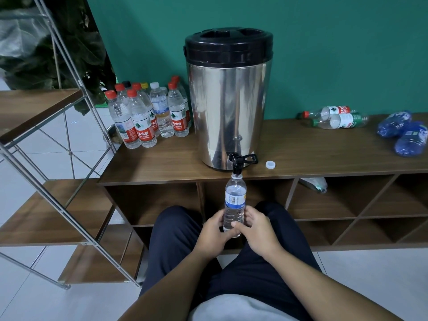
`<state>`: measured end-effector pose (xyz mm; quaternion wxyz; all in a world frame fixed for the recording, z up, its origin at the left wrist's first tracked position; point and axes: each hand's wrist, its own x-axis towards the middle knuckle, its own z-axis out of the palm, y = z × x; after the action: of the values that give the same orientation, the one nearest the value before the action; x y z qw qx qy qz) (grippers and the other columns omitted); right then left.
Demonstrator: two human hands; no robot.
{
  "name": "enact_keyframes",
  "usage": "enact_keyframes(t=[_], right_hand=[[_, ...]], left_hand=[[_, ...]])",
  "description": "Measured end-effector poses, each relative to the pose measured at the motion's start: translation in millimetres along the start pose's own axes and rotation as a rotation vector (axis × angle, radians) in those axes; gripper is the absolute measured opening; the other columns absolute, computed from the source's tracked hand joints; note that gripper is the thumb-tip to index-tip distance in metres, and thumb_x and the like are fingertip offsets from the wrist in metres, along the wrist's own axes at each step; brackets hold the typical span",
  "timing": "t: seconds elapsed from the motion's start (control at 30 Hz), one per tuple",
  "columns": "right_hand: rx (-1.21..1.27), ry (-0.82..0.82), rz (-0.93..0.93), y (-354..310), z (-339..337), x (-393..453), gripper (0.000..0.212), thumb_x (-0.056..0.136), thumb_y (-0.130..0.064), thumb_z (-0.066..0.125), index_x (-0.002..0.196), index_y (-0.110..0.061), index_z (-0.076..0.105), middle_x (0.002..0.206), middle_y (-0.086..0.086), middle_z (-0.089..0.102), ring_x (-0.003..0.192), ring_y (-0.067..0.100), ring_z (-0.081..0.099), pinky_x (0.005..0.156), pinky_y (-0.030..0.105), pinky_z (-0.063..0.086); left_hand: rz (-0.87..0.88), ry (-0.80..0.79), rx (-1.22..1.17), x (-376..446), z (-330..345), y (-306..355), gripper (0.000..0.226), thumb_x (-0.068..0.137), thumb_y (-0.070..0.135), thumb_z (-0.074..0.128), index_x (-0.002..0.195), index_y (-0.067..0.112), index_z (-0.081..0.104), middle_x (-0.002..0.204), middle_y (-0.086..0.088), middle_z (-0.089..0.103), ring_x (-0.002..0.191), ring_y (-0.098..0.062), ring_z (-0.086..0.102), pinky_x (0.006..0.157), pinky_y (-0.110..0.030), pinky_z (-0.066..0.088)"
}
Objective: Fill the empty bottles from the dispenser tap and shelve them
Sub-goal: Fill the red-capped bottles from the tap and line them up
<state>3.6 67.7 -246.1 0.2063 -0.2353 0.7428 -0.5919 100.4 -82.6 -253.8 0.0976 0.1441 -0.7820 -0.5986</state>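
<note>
A: Status on the bottle?

B: Clear plastic bottle with blue-and-white label (234, 205) sits upright, uncapped, its mouth right under the black tap spout (236, 165) of the tall steel dispenser with black lid (228, 98). Both hands wrap its lower half: left hand (212, 232) and right hand (257, 228), fingers curled round it.

A: Cap?

B: Small white screw cap (270, 164) lies on the brown wooden cabinet top (162, 163), just right of the tap.

A: Other stock?

B: Cluster of capped clear bottles, mostly red caps (148, 112), stands left of the dispenser. Two clear bottles lying flat (335, 117) and crushed blue bottles (404, 133) are to the right.
</note>
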Motion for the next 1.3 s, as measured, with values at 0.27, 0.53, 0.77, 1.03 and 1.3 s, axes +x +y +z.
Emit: enact_keyframes(t=[0.27, 0.53, 0.77, 1.03, 1.3], right_hand=[[-0.001, -0.002, -0.007, 0.7, 0.1, 0.7, 0.044, 0.096, 0.000, 0.080, 0.133, -0.023, 0.071, 0.118, -0.009, 0.082, 0.113, 0.010, 0.078, 0.096, 0.036, 0.065], [0.001, -0.001, -0.005, 1.1, -0.4, 1.0, 0.045, 0.096, 0.000, 0.080, 0.133, -0.024, 0.071, 0.118, -0.009, 0.083, 0.113, 0.010, 0.078, 0.097, 0.037, 0.065], [-0.008, -0.001, -0.006, 1.3, -0.2, 1.0, 0.047, 0.096, -0.002, 0.081, 0.135, -0.026, 0.071, 0.120, -0.009, 0.082, 0.115, 0.010, 0.078, 0.097, 0.039, 0.065], [-0.018, 0.006, -0.010, -0.8, -0.8, -0.6, 0.047, 0.096, -0.003, 0.082, 0.135, -0.026, 0.071, 0.118, -0.011, 0.082, 0.114, 0.009, 0.077, 0.097, 0.036, 0.065], [-0.017, 0.005, -0.014, -2.5, -0.8, -1.5, 0.045, 0.096, -0.003, 0.082, 0.133, -0.026, 0.071, 0.118, -0.011, 0.082, 0.114, 0.008, 0.077, 0.096, 0.035, 0.065]], left_hand=[[0.009, 0.003, -0.008, -0.2, 0.7, 0.0, 0.054, 0.098, 0.019, 0.087, 0.147, 0.032, 0.067, 0.133, 0.008, 0.079, 0.126, -0.016, 0.074, 0.113, -0.051, 0.059], [0.006, -0.001, -0.009, 0.6, 1.3, -0.4, 0.053, 0.097, 0.025, 0.088, 0.145, 0.035, 0.068, 0.133, 0.007, 0.079, 0.125, -0.017, 0.075, 0.111, -0.053, 0.059], [0.008, -0.004, -0.025, 0.3, 1.1, -0.1, 0.055, 0.098, 0.024, 0.088, 0.147, 0.035, 0.067, 0.135, 0.008, 0.079, 0.127, -0.017, 0.074, 0.113, -0.053, 0.059], [0.017, 0.005, -0.033, 0.4, 1.3, -0.6, 0.051, 0.098, 0.020, 0.087, 0.144, 0.033, 0.069, 0.132, 0.006, 0.080, 0.124, -0.018, 0.076, 0.111, -0.054, 0.059], [0.011, 0.004, -0.028, 0.3, 1.3, -0.3, 0.053, 0.098, 0.019, 0.087, 0.146, 0.033, 0.068, 0.133, 0.007, 0.079, 0.125, -0.018, 0.075, 0.112, -0.053, 0.059]])
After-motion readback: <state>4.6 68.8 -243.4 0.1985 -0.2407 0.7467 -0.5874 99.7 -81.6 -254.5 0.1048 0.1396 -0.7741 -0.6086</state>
